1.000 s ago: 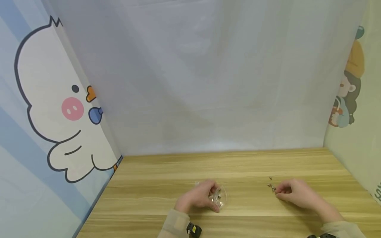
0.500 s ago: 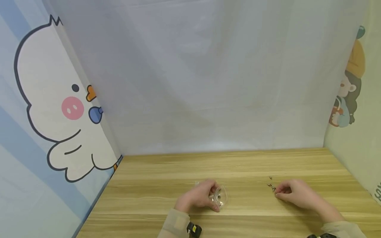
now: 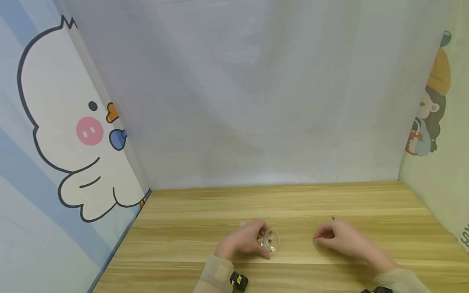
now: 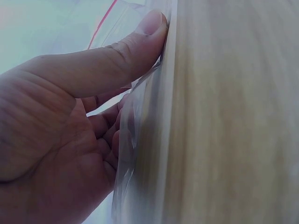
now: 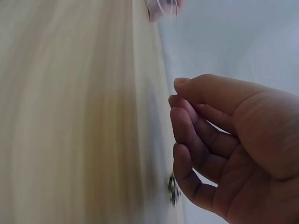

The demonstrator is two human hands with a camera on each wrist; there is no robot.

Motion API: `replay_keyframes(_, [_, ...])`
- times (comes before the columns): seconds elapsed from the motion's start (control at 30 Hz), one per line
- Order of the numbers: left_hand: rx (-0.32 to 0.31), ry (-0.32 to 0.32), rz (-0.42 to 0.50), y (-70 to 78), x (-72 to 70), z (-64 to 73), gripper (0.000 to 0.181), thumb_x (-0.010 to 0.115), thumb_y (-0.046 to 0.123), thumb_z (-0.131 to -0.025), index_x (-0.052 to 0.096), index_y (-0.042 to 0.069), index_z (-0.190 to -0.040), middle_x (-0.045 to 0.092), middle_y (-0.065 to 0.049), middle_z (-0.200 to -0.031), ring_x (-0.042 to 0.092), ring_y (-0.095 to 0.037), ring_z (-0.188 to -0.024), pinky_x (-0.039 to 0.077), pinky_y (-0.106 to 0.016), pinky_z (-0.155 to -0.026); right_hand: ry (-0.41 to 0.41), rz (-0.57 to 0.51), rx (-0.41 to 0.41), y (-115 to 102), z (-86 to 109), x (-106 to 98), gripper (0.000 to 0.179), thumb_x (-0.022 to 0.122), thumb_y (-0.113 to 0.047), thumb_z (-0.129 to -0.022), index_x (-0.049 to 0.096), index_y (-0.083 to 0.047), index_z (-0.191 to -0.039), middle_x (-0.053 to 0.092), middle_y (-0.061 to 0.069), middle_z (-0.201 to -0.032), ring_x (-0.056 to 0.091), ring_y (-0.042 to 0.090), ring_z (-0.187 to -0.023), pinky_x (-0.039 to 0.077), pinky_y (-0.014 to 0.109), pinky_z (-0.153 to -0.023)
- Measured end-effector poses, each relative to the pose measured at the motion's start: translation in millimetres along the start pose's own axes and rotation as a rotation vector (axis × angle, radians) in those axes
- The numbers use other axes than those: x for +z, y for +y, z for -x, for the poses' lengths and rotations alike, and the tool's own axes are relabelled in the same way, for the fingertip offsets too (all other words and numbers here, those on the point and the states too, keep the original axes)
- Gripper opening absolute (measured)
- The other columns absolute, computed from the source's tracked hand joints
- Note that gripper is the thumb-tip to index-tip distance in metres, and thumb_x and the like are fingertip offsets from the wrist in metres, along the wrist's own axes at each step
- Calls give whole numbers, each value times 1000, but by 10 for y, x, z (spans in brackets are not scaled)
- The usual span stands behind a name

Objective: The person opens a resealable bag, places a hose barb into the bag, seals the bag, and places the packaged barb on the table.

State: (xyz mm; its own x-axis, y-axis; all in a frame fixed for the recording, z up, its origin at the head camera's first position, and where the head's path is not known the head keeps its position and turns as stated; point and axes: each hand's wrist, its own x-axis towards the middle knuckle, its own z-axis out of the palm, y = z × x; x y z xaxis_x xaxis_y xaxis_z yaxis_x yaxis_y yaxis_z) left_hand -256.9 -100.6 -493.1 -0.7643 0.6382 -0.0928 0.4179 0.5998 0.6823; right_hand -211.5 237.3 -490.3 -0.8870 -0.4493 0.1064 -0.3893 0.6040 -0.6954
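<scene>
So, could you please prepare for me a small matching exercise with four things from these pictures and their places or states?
1. clear bag
2. right grip
3. tabletop
4. small dark piece

A. wood-grained
B. just beyond the right grip, in the head view
C. held by the left grip
D. curled, apart from the bag

Pairs: 1-C, 2-D, 3-A, 4-B

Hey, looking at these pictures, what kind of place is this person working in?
Probably an indoor tabletop booth, perhaps screened off for recording: there's a wood-grain table, a plain pale sheet hanging behind it, and a cartoon-printed panel along the left side.
</scene>
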Motion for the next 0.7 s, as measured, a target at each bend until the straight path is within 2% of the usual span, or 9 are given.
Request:
replay_keyframes(0.23, [-2, -3, 14, 24, -18, 6, 63, 101, 13, -69, 65, 11, -120, 58, 8, -106, 54, -6, -97, 50, -27, -94, -46, -78, -50, -244, -269, 229, 6, 79, -13, -95, 80, -9, -100, 75, -10, -91, 68, 2, -84, 58, 26, -75])
replay_keyframes(0.5, [-1, -2, 23, 12, -12, 9, 62, 101, 12, -69, 64, 11, -119, 59, 7, -106, 55, -6, -96, 50, -26, -92, -70, -70, -71, -495, -472, 430, 6, 81, -13, -93, 81, -13, -99, 75, -13, -90, 67, 2, -81, 57, 26, -74])
replay_keyframes(0.7, [-11, -6, 36, 4, -7, -1, 61, 101, 12, -69, 65, 11, -119, 60, 8, -105, 56, -5, -95, 50, -26, -91, -70, -87, -100, -617, -570, 535, 7, 80, -8, -91, 81, -9, -98, 75, -11, -90, 67, 3, -81, 58, 26, -75])
